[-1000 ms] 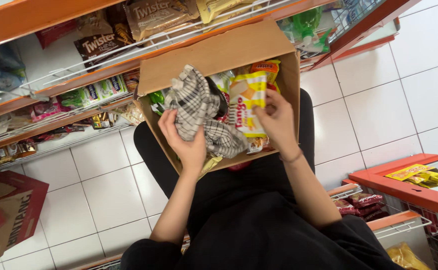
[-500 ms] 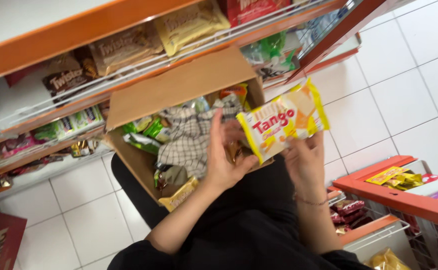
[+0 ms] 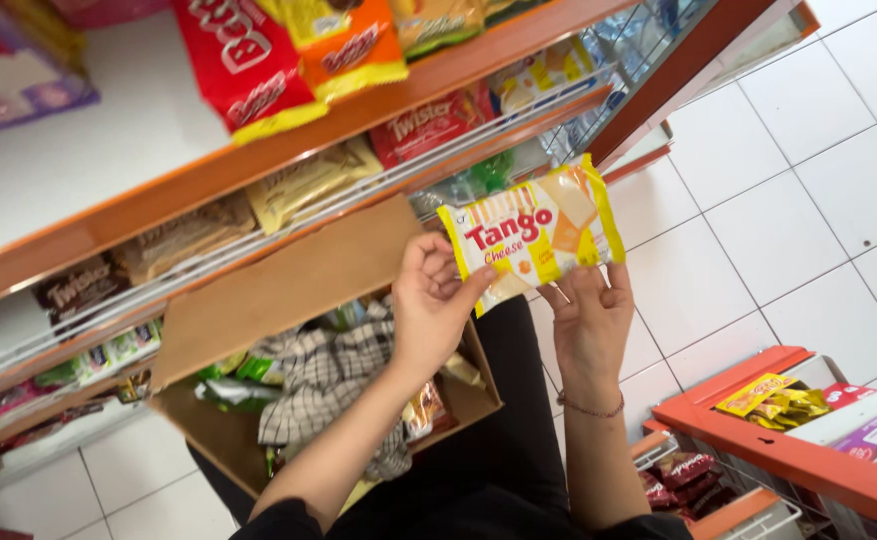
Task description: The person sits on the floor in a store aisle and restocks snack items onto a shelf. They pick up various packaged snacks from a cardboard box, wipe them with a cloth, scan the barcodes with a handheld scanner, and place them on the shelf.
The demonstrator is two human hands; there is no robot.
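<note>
We hold a flat, shiny yellow-and-white plastic snack packet (image 3: 530,232) with both hands: left hand (image 3: 432,305) and right hand (image 3: 590,325) pinch its bottom edge. A brown cardboard box (image 3: 288,290) with a soft checked cloth (image 3: 323,375) sits below.

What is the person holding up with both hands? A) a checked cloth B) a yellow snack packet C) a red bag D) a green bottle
B: both the left hand and the right hand grip a yellow snack packet raised above the cardboard box, while the checked cloth lies inside the box.
</note>
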